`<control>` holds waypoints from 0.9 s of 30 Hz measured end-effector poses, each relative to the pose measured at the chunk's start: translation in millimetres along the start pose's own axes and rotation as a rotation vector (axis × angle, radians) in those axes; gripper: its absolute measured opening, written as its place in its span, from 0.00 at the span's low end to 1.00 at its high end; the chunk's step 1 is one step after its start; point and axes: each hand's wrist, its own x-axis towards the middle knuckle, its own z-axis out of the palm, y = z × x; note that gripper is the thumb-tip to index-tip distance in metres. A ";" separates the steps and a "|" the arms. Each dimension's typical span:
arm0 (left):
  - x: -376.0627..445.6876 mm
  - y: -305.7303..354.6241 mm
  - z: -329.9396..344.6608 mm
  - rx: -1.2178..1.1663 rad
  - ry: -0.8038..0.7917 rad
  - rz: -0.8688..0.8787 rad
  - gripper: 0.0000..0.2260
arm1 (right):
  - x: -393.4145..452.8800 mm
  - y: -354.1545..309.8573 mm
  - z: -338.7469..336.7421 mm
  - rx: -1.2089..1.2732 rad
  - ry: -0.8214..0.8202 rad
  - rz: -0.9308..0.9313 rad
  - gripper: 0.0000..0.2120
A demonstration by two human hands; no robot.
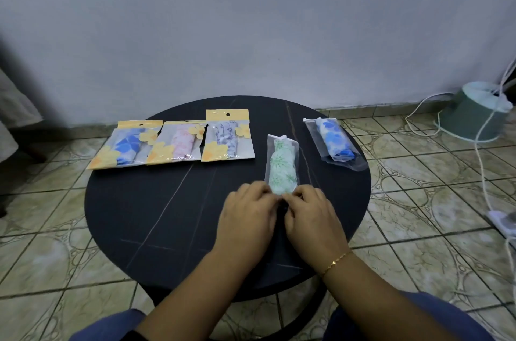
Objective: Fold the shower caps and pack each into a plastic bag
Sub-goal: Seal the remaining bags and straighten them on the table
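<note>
Head view: my green cap [282,170] sits folded inside a clear bag [269,156] near the middle of the round black desk [145,209], its long side pointing toward 12 o'clock. My left hand [247,217] and right hand [312,217] meet at the bag's near end, at 6 o'clock from the cap. Fingers [258,190] of the left curl over the bag's near left corner, and the right ones curl onto its near right corner, so both pinch the bag's open end; the fingertips themselves are hidden under my knuckles. A thin gold bracelet [336,259] rings my right wrist.

At 2 o'clock from the green cap lies a blue cap [333,136], packed in its own clear bag and tilted, well apart from my hands. At 10 o'clock, along the far left of the desk, three yellow packs lie in a row, edges touching or overlapping: the purple pack [227,136] nearest the green cap, then the pink pack [178,143], then the blue pack [125,145] hanging partly over the desk's rim.

Beyond the desk is patterned floor tile [418,229] and a pale wall [251,19]. At 3 o'clock on the floor stands a green bucket [474,114] with white cords [483,145] trailing round it toward a power strip [502,222].
</note>
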 end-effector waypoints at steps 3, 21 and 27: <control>-5.4 6.2 7.3 0.013 -0.136 0.051 0.17 | -1.3 -0.3 0.0 -0.002 -0.010 0.023 0.09; -8.1 13.5 -4.0 0.123 -0.399 -0.078 0.24 | -5.4 -9.0 -16.1 -0.210 -0.385 0.116 0.34; -9.6 11.2 -2.7 0.093 -0.364 -0.087 0.20 | -10.7 -8.0 -14.6 -0.164 -0.349 0.149 0.45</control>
